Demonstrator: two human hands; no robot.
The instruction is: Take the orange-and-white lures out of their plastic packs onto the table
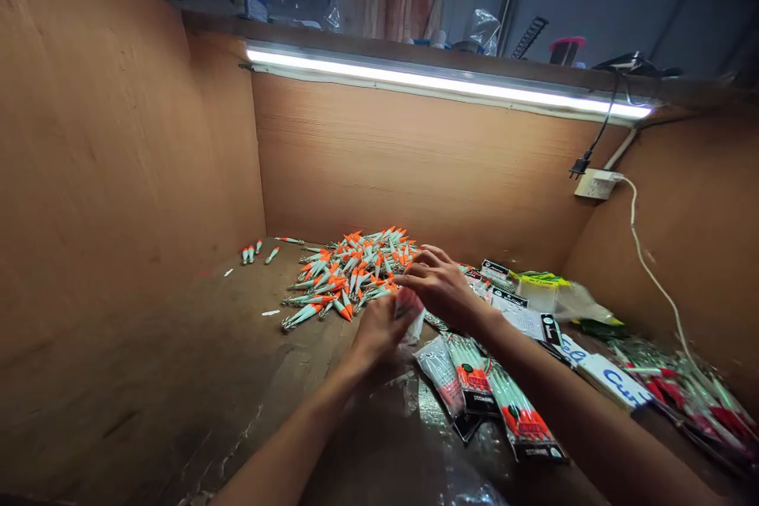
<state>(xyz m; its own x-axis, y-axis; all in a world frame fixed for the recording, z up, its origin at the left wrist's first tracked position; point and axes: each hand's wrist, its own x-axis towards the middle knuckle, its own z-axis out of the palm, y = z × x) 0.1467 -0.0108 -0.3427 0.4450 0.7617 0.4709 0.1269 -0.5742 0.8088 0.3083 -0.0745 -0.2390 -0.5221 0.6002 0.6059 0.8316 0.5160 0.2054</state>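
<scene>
My left hand (376,326) is closed around a small clear plastic bag (413,324) with something reddish showing at its top. Just above and to the right, my right hand (437,283) reaches over the bag with its fingers bent and apart; its thumb is hidden, and I see nothing held in it. Behind both hands lies a heap of squid jigs (349,273), pale bodies with orange ends and metal hook crowns. Below my right forearm lie several filled packs of jigs (471,375) with black and orange print.
Loose jigs (251,254) lie near the left wall. To the right are a white box (613,379) with blue lettering, a yellow-edged plastic bag (542,292) and red-and-white jigs (681,391). A white cable (649,269) hangs from the socket (594,183). A lit tube lamp (444,83) runs under the shelf.
</scene>
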